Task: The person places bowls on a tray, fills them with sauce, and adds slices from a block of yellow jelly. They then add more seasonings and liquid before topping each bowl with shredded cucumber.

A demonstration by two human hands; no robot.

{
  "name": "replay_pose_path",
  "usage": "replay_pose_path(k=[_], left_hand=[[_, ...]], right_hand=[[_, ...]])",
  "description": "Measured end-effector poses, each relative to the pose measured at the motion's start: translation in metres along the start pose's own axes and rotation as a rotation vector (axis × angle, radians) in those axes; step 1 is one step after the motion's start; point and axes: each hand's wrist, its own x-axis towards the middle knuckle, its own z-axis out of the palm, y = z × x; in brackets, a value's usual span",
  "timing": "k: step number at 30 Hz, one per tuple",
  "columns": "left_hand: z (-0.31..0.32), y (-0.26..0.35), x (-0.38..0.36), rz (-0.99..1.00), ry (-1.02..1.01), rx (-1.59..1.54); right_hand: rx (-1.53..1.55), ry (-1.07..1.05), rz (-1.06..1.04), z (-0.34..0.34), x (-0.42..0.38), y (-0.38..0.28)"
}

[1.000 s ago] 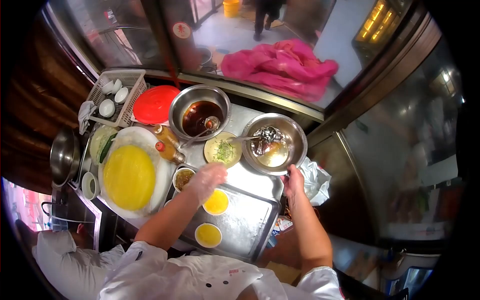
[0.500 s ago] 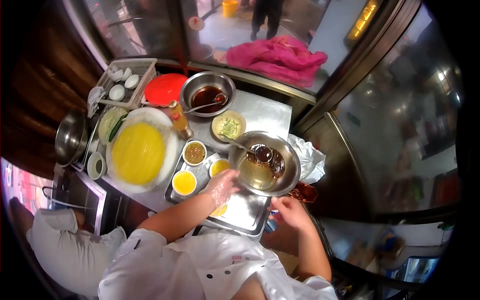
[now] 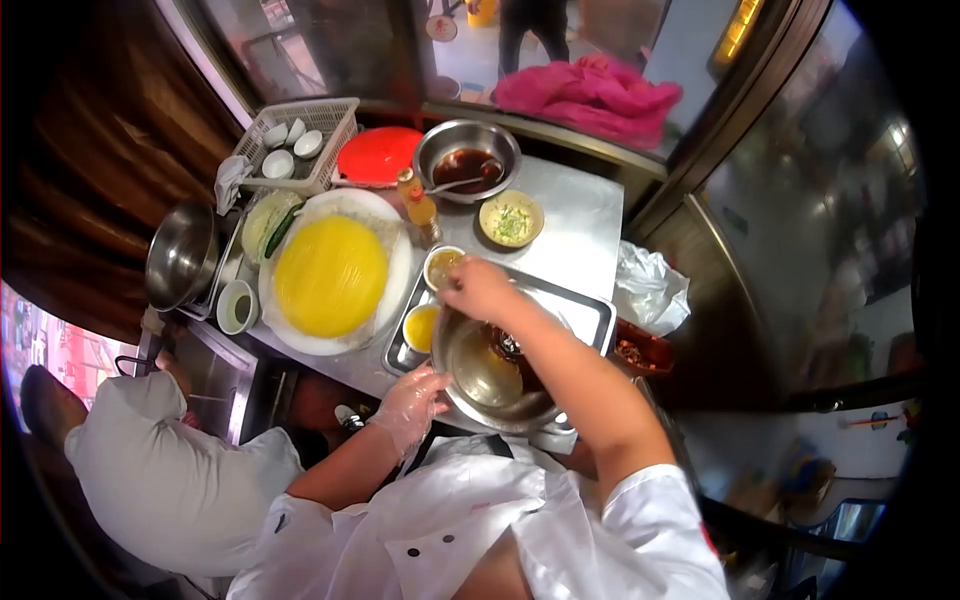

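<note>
My gloved left hand (image 3: 410, 405) grips the near rim of a large steel bowl (image 3: 478, 372) that holds pale liquid and darker pieces. The bowl sits over the near end of a metal tray (image 3: 592, 312). My bare right hand (image 3: 480, 290) reaches across the bowl's far rim with its fingers curled, apparently around the handle of the ladle (image 3: 506, 346) lying in the bowl. Just beyond that hand stands a small bowl of brown sauce (image 3: 441, 264). A small bowl of yellow liquid (image 3: 420, 327) sits on the tray to its left.
A big plate with a yellow disc (image 3: 330, 275), two bottles (image 3: 420, 205), a herb bowl (image 3: 511, 220), a steel bowl of dark sauce (image 3: 466, 160), a red lid (image 3: 378, 155) and a cup basket (image 3: 295, 140) fill the counter. A person in white (image 3: 150, 470) crouches at left.
The large steel bowl has come from the far right of the counter toward me onto the tray's near end. My left hand took its rim; my right hand moved over to the ladle.
</note>
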Motion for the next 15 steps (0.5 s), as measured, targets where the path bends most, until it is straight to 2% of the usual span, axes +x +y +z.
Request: replay_pose_path(k=[3,5,7,8,10,11,13,14,15], left_hand=[[-0.043,-0.008,0.002,0.029,0.091,-0.097],[-0.056,-0.003,-0.001,0.019,0.14,-0.114],[-0.059,0.007,-0.012,0.146,0.159,-0.031],[-0.057,0.015,-0.019,0.15,0.168,-0.029],[-0.06,0.028,-0.025,0.131,0.175,-0.036],[-0.063,0.031,-0.027,0.118,0.181,-0.043],[-0.078,0.029,-0.022,0.111,0.16,-0.059],[-0.082,0.03,-0.021,0.116,0.186,-0.053],[-0.085,0.031,-0.02,0.121,0.212,-0.047]], right_hand=[[0.025,0.188,0.016,-0.021,-0.025,0.004],[-0.015,0.265,0.128,-0.043,-0.054,0.006],[0.123,0.365,0.216,-0.045,-0.084,0.016],[0.125,0.357,0.221,-0.037,-0.098,0.022],[0.41,0.418,0.239,-0.016,-0.123,0.032],[0.593,0.362,0.367,-0.006,-0.131,0.027],[0.764,0.439,0.253,0.035,-0.143,0.039],[0.753,0.426,0.337,0.043,-0.147,0.033],[0.594,0.421,0.271,0.052,-0.15,0.032]])
